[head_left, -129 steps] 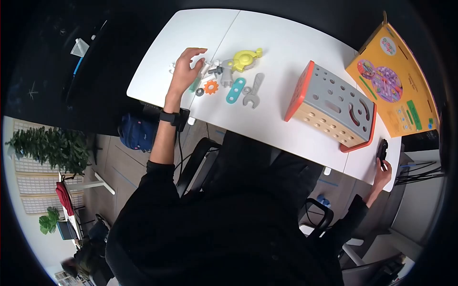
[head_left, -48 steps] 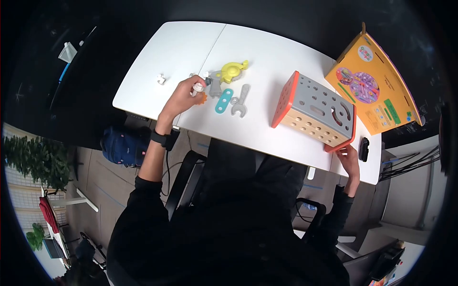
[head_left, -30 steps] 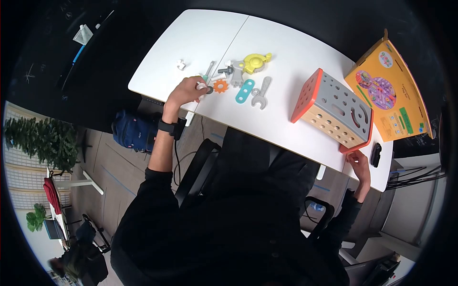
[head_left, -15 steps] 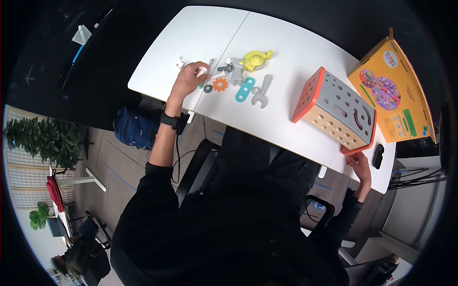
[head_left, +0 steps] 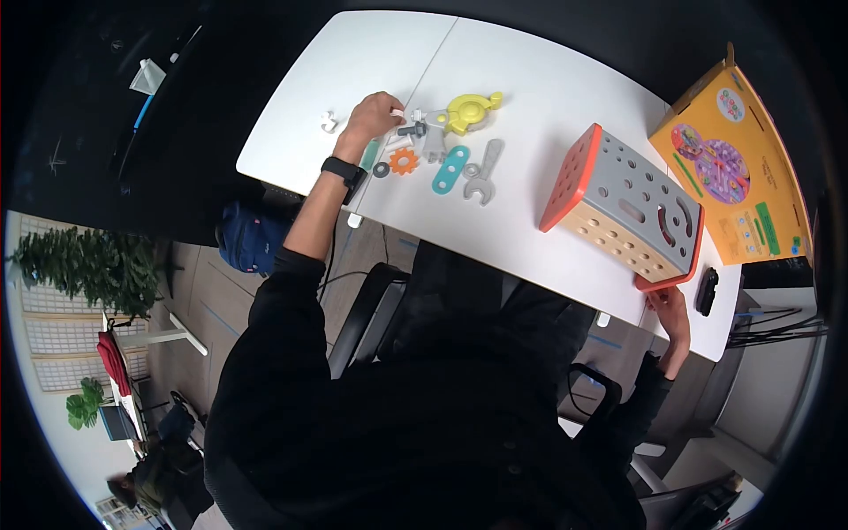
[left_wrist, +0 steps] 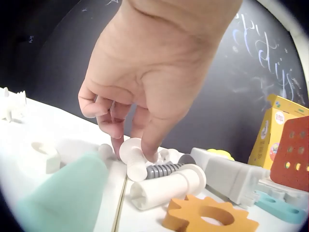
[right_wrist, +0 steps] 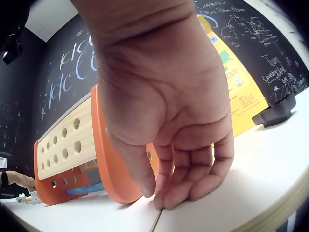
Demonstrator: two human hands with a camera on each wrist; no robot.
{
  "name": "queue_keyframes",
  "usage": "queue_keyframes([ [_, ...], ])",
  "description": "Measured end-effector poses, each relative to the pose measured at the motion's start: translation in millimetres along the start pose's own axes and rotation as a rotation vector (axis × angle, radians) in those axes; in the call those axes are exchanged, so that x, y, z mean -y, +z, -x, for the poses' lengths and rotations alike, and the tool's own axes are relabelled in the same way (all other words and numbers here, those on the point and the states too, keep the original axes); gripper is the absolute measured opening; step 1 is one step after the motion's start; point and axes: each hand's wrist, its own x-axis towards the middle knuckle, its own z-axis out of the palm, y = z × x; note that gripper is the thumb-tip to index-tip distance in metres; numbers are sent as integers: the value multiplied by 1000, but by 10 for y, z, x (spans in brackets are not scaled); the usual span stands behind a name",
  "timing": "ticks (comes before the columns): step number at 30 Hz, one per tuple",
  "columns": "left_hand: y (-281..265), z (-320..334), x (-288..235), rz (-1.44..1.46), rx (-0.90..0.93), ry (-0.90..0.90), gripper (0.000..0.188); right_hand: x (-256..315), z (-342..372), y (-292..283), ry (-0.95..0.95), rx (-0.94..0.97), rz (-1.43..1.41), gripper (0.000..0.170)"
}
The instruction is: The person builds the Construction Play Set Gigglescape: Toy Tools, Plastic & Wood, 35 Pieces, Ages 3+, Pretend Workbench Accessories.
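At the pile of toy parts my left hand (head_left: 369,122) (left_wrist: 145,77) points down, and its thumb and fingers pinch a white bolt (left_wrist: 136,170) by its round head. Beside this bolt lie a grey screw (left_wrist: 164,170), a larger white bolt (left_wrist: 164,190), an orange gear (head_left: 404,161) and a teal-handled tool (left_wrist: 70,195). My right hand (head_left: 671,316) (right_wrist: 169,101) rests on the table by the orange end panel (right_wrist: 113,164) of the perforated toolbox (head_left: 618,199). Its fingers are loosely curled, with nothing visible in them.
Right of the pile are a yellow toy tool (head_left: 468,112), a teal strip (head_left: 451,170) and a grey wrench (head_left: 483,172). A white piece (head_left: 329,121) sits further left. Behind the toolbox stands a yellow box (head_left: 738,168); a black object (head_left: 707,291) lies near the right edge.
My left hand has carried the white bolt right to the pile, after lower positions near the black ring. My right hand moved earlier from the black object to the toolbox's end, and has stayed there.
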Motion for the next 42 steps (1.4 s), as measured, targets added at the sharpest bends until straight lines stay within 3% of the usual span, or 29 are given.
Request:
queue_keyframes([
  [4, -9, -60, 20, 6, 38, 1, 30, 83, 25, -5, -9, 19, -6, 14],
  [6, 23, -83, 28, -24, -142, 127, 32, 15, 13, -15, -12, 28, -50, 14],
  [7, -4, -76, -43, -23, -139, 127, 32, -16, 3, -24, -21, 38, -90, 14],
  [9, -96, -49, -286, 21, 5, 19, 31, -53, -11, -14, -20, 28, -92, 12],
  [12, -78, -55, -392, -106, 72, -5, 27, -16, -34, -19, -6, 29, -75, 11],
  [16, -10, -89, -268, -18, 79, 16, 23, -42, -24, -17, 14, 17, -49, 12],
  [19, -20, -127, -102, 208, -65, 152, 23, -109, -33, -20, 0, 11, -56, 13],
  [21, -273, 39, -254, 456, -153, -10, 27, -91, -25, -3, -6, -1, -68, 13],
  [23, -303, 141, -156, 325, -163, 56, 25, -63, -35, 17, -16, -3, -81, 13],
  [25, -259, 233, -65, 205, -336, 244, 24, -45, -48, 19, 2, 1, -17, 13],
  [28, -314, 408, 55, 302, -210, 154, 24, -42, -53, 21, 7, -4, 21, 12],
  [33, -440, 780, -41, 223, -87, 96, 27, 15, -36, 27, 23, 8, 11, 14],
  [36, -326, 863, 8, 229, -39, 258, 33, -38, -48, 33, 21, -2, 0, 11],
  [42, -167, 844, 35, 161, -2, 258, 30, -81, -42, 27, 12, -1, -15, 12],
])
